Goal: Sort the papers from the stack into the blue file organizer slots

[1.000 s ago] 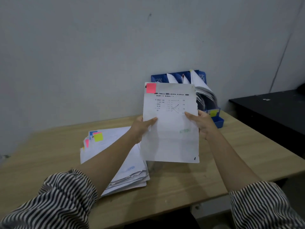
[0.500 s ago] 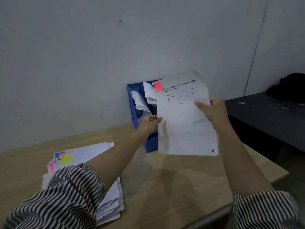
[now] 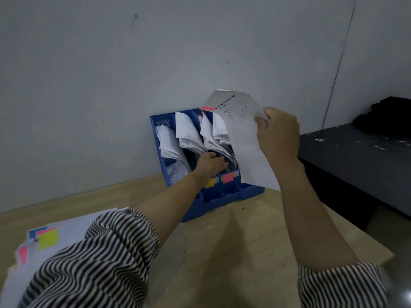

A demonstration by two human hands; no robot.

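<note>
Above the organizer (image 3: 231, 194), right hand (image 3: 278, 134) pinches 1 sheet (image 3: 242, 138); left hand (image 3: 210, 163) reaches in, grip unclear.

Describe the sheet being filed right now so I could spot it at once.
Find the blue file organizer against the grey wall on the wooden table. Above its right end, the right hand grips one sheet in the air. Unlike the papers curling in the slots, it has a pink sticky tab at its top corner.
</note>
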